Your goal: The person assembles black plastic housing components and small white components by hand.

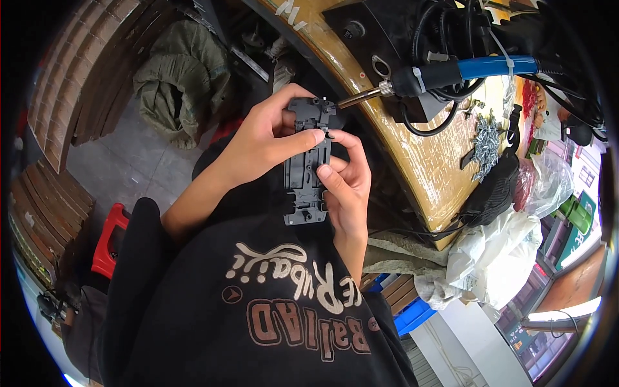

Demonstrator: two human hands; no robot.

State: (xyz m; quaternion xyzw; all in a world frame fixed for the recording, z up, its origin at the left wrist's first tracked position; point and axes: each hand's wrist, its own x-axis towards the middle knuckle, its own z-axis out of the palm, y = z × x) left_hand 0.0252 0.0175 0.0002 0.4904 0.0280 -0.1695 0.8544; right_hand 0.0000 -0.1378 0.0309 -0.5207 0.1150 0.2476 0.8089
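A dark grey plastic chassis (303,173), long and narrow like a toy car's underbody, is held upright in front of my torso. My left hand (265,138) grips its upper left edge, with the thumb lying across the middle. Around the right edge, my right hand (348,187) is closed, its thumb against the side and a fingertip close to the left thumb. Whether a small part sits between those fingertips, I cannot tell. Just right of the chassis's top, the metal tip of a soldering iron (400,84) with a blue-and-black handle points toward it.
A table (425,187) covered in clear film curves along the right, bearing black cables and a pile of small screws (485,149). White plastic bags (496,255) hang past its near corner. Left are a red stool (109,240), a green sack (184,84) and stacked cardboard (48,219).
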